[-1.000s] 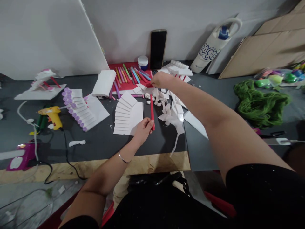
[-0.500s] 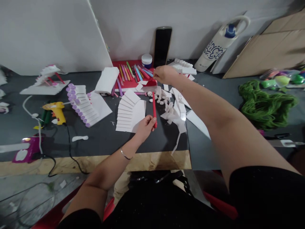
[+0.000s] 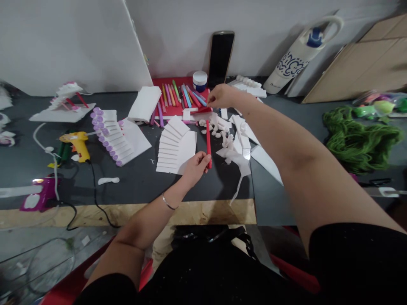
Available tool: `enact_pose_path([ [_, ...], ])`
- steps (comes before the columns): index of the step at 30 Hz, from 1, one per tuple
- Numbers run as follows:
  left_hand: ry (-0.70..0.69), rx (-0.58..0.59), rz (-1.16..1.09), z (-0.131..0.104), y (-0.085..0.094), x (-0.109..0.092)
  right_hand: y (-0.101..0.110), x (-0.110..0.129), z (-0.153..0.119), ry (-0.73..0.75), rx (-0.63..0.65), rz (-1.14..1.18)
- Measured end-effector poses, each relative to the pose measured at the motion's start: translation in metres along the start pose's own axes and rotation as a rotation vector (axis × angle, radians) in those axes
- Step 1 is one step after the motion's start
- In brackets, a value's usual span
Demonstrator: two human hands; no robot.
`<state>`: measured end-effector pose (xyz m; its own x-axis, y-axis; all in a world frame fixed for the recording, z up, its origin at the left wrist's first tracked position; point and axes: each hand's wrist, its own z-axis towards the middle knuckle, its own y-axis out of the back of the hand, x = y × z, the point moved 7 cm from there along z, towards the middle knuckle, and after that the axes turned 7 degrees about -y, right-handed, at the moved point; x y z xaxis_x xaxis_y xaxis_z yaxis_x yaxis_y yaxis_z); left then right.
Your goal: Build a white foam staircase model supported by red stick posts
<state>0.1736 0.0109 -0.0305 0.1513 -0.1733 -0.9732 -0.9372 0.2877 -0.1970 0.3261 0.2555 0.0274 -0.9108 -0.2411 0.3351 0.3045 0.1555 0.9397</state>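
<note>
My left hand (image 3: 197,168) pinches the lower end of a slim red stick (image 3: 208,137), which points away from me above the dark table. Just left of it lies a fan of overlapping white strips (image 3: 168,148) on a white card. My right hand (image 3: 222,96) reaches to the right edge of a red sheet (image 3: 157,84) with several coloured sticks (image 3: 187,98) on it. Its fingertips are closed together by a small red piece (image 3: 202,109); what they hold, if anything, I cannot make out. Crumpled white scraps (image 3: 233,156) lie under my right forearm.
A yellow glue gun (image 3: 79,146) with its cord and a second fan with purple discs (image 3: 110,140) are left. A phone (image 3: 221,57), a white jar (image 3: 200,80) and a bottle (image 3: 291,61) stand at the back. Green yarn (image 3: 361,137) lies right.
The view has shifted slightly, moving most things a little to the right. My left hand still holds the red stick. The red piece by my right fingertips now shows more clearly.
</note>
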Motion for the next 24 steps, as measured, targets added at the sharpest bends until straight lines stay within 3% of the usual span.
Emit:
enact_pose_path([
  [7,0.015,0.001,0.014,-0.001,-0.001,0.001,0.0,-0.001,0.003,-0.058,-0.039,0.054],
  [14,0.023,0.019,0.095,-0.001,-0.001,-0.001,0.013,0.001,0.008,-0.121,-0.134,0.307],
  [24,0.036,0.013,0.085,0.0,-0.001,0.002,0.014,0.029,-0.004,0.093,-0.028,0.05],
])
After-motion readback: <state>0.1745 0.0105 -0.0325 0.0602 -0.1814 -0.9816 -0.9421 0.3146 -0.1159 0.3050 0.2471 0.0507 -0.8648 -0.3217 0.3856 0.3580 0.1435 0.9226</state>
